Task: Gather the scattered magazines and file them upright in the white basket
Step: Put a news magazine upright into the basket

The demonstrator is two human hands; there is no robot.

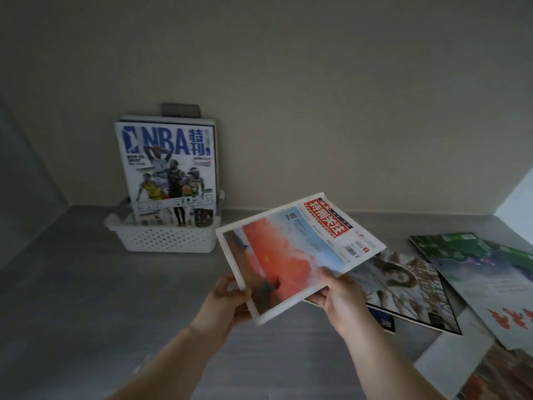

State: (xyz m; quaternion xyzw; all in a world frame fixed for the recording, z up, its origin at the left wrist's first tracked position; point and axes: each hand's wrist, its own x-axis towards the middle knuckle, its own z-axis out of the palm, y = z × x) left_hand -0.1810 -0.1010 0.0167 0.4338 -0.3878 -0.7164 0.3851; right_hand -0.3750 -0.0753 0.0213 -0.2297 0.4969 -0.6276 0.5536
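A white perforated basket [170, 241] stands against the back wall, left of centre. A basketball magazine [168, 171] stands upright in it, with more behind it. In the air to the basket's right I hold a magazine with an orange-red and blue cover [291, 255], tilted. My left hand [230, 301] grips its near left corner. My right hand [340, 298] grips its near right edge, thumb on the cover. Other magazines lie flat at the right: one with a portrait cover [409, 287], a green one [473, 249], a pale one with red marks [496, 301].
The grey tabletop [101, 298] runs to the beige wall. A dark blue booklet [385, 320] pokes out under the portrait magazine. Another magazine [496, 376] lies at the lower right corner. A grey plate [180, 110] on the wall shows above the basket.
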